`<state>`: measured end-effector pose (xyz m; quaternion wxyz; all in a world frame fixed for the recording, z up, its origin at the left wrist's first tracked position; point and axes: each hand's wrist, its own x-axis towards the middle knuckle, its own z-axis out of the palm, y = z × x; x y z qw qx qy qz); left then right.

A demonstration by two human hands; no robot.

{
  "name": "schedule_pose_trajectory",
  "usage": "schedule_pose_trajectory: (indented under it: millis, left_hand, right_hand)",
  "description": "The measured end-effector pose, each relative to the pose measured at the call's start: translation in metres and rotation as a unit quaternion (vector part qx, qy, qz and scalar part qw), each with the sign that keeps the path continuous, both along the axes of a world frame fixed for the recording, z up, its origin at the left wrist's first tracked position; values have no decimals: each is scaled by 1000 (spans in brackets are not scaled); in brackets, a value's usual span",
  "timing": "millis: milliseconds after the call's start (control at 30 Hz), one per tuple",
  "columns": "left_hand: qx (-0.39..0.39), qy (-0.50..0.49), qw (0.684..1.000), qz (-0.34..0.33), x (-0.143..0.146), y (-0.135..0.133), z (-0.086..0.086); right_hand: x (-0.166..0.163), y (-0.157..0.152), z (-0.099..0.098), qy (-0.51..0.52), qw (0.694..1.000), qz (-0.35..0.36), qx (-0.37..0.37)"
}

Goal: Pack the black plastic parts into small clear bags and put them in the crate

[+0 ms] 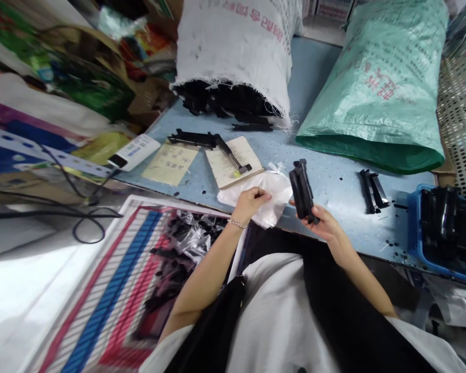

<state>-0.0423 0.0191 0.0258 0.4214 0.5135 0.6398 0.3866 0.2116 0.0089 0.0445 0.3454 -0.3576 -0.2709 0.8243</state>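
Note:
My left hand (250, 203) has its fingers pinched at the thin, whitish plastic bag (274, 199) on the table's front edge. Held up just right of the bag is a bundle of long black plastic parts (302, 189), and my right hand (321, 221) grips its lower end. How many parts are in the bundle I cannot tell. Farther right, a pair of similar black parts (373, 190) lies on the blue table (334, 178). Beyond the bag rest a notepad (233, 161) and a black-handled tool (229, 150) lying across it.
At the back, a white woven sack (233, 46) spills black parts; a green sack (376, 98) lies open beside it. A blue basket (418, 228) of black parts stands at right. Below left is a striped crate (112, 290) holding bagged parts. Cables (89, 220) hang at left.

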Motion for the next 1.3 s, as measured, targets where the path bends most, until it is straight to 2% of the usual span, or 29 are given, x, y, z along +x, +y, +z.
schedule_pose_trajectory:
  millis: [133,233,267,333,433,567,667,767,833,900,1000,1100,1233,1300]
  left_hand:
    - [-7,17,1000,2,-3,-3,10]
    - [60,56,995,52,-4,-6,16]
    - [90,67,992,62,-4,-7,17]
    - [127,94,987,39,0,-8,15]
    - [112,125,986,-18,7,-6,8]
    - [75,71,994,31,2,-1,1]
    - [127,86,986,63,-8,-2,3]
    - [174,226,958,25,-10,-7,9]
    - [152,325,933,-33,-8,-8,13]
    - [122,368,919,-68,-7,-9,14]
    - [132,334,928,-93,-10,-10,11]
    - [153,287,941,-90,-13,-13,8]
    - [158,273,946,-80,-5,-29,12]
    - [179,264,939,-131,6,-42,15]
  right_hand:
    - [-40,9,-6,33,998,47,1]
    - [-49,16,-14,22,999,22,-5]
    - [-48,18,-17,20,1000,7,-16]
    - [-42,19,-22,25,999,-13,-42]
    - [-32,19,-26,30,998,-19,-53]
    - [-18,13,-23,-7,999,-31,-31]
    - [-6,3,-14,1,998,-39,-48]
    - [-1,-11,-8,77,990,14,-114]
    - [-5,-19,-8,133,974,64,-174]
    - [-11,-24,-11,178,949,105,-238]
    - [-21,-25,-16,233,912,130,-311]
    - [-26,-23,-18,259,900,129,-326]
    - [-32,-16,-21,239,913,139,-300]
    - [-36,-13,-22,176,942,131,-256]
